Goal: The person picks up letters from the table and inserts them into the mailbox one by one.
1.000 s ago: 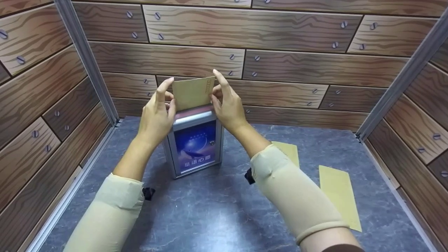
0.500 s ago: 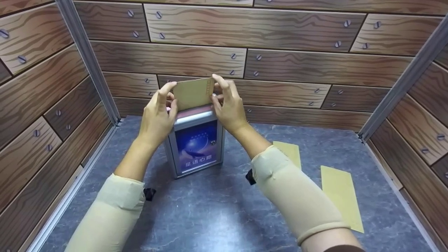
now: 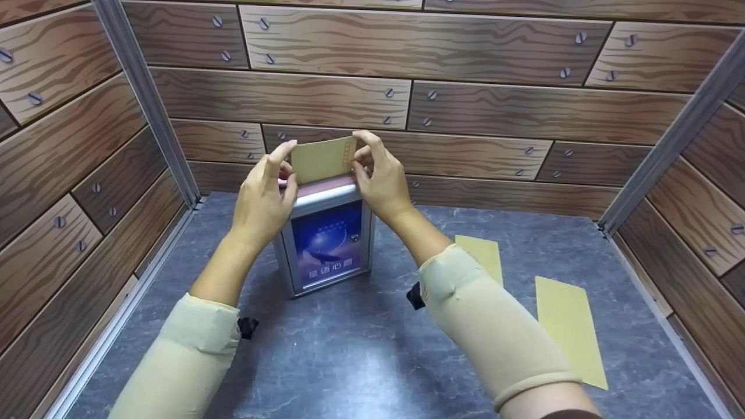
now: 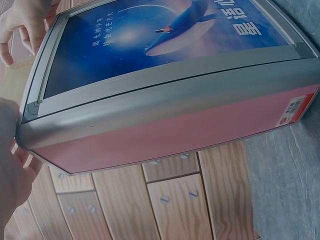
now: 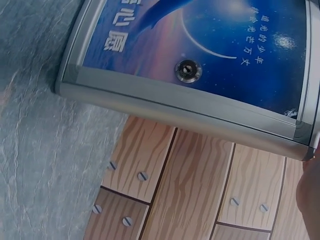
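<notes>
A tan paper envelope (image 3: 322,161) with a column of small red boxes at its right end stands upright over the top of a metal-framed box (image 3: 329,250). My left hand (image 3: 259,201) pinches its left edge, with the index finger at the upper corner and the thumb lower down. At the opposite edge, my right hand (image 3: 384,183) pinches it in the same way. The envelope's lower part is hidden at the box's pink top. The box front carries a blue whale picture with white characters and a round lock (image 5: 188,71); a pink side panel (image 4: 165,130) shows in the left wrist view.
Two more tan envelopes lie on the grey marbled table (image 3: 326,361): one (image 3: 480,256) partly behind my right forearm, another (image 3: 570,331) farther right. Wood-patterned walls (image 3: 465,52) with metal corner posts (image 3: 145,105) enclose the table at the back and sides.
The envelope has sunk lower into the box top, so less of it shows above. Both hands have come down slightly with it, still pinching its edges. The box stays in place.
</notes>
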Demonstrator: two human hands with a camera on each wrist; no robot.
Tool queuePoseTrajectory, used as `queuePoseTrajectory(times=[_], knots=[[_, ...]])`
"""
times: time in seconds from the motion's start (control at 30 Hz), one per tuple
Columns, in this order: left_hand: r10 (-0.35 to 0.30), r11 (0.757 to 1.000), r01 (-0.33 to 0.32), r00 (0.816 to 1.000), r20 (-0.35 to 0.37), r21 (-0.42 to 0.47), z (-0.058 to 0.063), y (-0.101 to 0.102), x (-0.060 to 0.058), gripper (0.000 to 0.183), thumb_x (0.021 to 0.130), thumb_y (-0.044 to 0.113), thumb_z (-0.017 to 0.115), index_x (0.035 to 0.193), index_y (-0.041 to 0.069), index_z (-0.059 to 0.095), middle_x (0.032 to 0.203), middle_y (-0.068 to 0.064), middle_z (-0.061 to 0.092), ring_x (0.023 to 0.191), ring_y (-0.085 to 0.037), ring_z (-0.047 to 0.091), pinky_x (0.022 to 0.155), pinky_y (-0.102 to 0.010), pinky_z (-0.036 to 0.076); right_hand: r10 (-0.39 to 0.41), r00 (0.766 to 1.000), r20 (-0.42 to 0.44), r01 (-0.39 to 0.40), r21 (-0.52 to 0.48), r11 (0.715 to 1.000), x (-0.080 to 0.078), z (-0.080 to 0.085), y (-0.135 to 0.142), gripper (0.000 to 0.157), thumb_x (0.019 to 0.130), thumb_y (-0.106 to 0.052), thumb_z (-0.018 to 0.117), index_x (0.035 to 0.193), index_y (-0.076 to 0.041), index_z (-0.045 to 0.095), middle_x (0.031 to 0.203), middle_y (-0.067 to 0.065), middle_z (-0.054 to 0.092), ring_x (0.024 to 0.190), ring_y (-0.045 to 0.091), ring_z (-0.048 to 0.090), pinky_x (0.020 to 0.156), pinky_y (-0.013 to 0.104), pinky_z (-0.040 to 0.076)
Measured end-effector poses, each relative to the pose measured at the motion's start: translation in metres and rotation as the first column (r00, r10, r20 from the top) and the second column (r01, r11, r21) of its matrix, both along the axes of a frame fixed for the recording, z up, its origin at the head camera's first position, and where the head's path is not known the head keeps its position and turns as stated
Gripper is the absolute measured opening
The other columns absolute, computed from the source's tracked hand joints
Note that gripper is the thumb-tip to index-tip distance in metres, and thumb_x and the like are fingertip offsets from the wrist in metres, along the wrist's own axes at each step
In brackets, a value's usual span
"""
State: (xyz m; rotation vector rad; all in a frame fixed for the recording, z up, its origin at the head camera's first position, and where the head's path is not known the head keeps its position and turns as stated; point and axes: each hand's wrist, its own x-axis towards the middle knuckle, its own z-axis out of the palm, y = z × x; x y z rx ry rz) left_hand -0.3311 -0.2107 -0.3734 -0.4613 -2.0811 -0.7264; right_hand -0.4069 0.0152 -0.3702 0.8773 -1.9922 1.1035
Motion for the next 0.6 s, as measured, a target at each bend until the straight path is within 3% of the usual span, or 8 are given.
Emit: queuePoseTrajectory(times=[0.27,0.6], knots=[[0.048,0.998,-0.047,0.999,0.012,-0.037,-0.0004,0.0002,0.0013,0.051,0.100,0.005,0.066,0.144,0.022,0.048,0.096,-0.015,0.072,0.094,-0.038,0.067,0.090,-0.055,0.054,0.001,1.000,0.014,-0.001,0.018,1.000,-0.0027,-0.0029,0.0010,0.045,0.097,0.005,0.069,0.138,-0.010,0.055,0.097,0.012,0.075,0.088,0.027,0.074,0.083,0.039,0.064],[0.080,0.997,-0.079,0.994,0.075,-0.018,-0.0012,0.0011,0.0017,0.033,0.099,0.005,0.063,0.131,0.012,0.056,0.097,-0.014,0.075,0.092,-0.041,0.063,0.090,-0.055,0.050,0.010,0.999,0.037,-0.011,0.024,1.000,-0.0034,-0.0084,0.0012,0.037,0.099,0.002,0.069,0.134,-0.008,0.063,0.101,0.011,0.078,0.093,0.026,0.074,0.089,0.036,0.063]])
